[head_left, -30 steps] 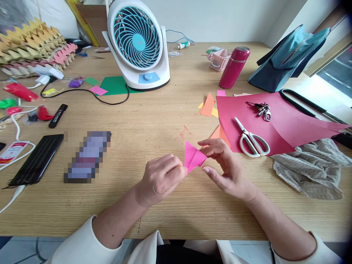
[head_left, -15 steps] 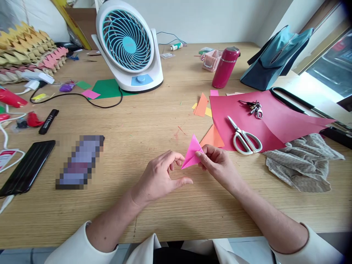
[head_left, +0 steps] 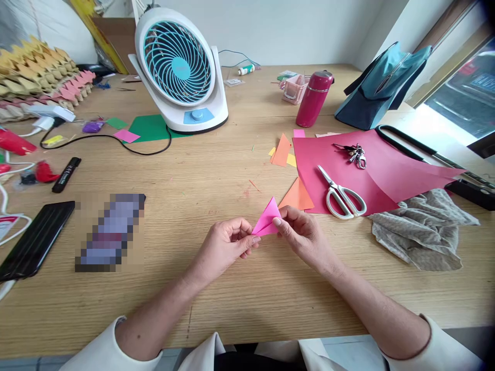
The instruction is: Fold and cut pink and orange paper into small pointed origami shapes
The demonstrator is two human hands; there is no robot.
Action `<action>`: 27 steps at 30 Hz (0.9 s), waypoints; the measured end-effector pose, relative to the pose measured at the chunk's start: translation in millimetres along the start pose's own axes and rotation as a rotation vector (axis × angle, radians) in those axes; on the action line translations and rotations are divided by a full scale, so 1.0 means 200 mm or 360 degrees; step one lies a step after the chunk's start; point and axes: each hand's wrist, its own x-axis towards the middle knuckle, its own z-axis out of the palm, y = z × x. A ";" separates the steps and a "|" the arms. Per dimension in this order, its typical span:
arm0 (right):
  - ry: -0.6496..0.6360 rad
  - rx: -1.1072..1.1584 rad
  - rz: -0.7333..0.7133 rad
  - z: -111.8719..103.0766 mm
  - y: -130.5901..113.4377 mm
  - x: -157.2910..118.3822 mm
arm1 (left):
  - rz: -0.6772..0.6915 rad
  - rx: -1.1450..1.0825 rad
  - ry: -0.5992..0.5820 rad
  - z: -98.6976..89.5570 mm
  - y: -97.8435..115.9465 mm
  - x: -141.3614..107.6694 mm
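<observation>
A small pink folded paper triangle is held up between both hands above the table, its point upward. My right hand pinches its right side between thumb and fingers. At the lower left corner, the thumb and fingertips of my left hand are closed on the paper. Just behind my right hand lies an orange paper triangle. Further back are more orange paper pieces with bits of yellow paper beside them. White-handled scissors rest on a large red paper sheet to the right.
Keys lie on the red sheet, and a grey cloth is at its front. A red thermos, a teal bag and a white fan stand at the back. On the left are a phone, a black power bank-like slab and a marker.
My left thumb and fingers, apart before, have closed on the lower left corner of the pink paper. The paper has come slightly lower, and the view has shifted a little.
</observation>
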 end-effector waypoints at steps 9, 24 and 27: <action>-0.0031 0.0430 0.0077 0.00 0.01 0.03 | 0.0016 0.0146 -0.0030 0.01 0.00 0.00; -0.0213 0.0568 0.0141 0.04 0.08 0.03 | 0.0049 0.0091 0.0022 0.00 -0.03 0.01; -0.0194 0.0581 0.0169 0.06 0.08 0.03 | 0.0030 0.0088 -0.0001 0.01 -0.02 0.00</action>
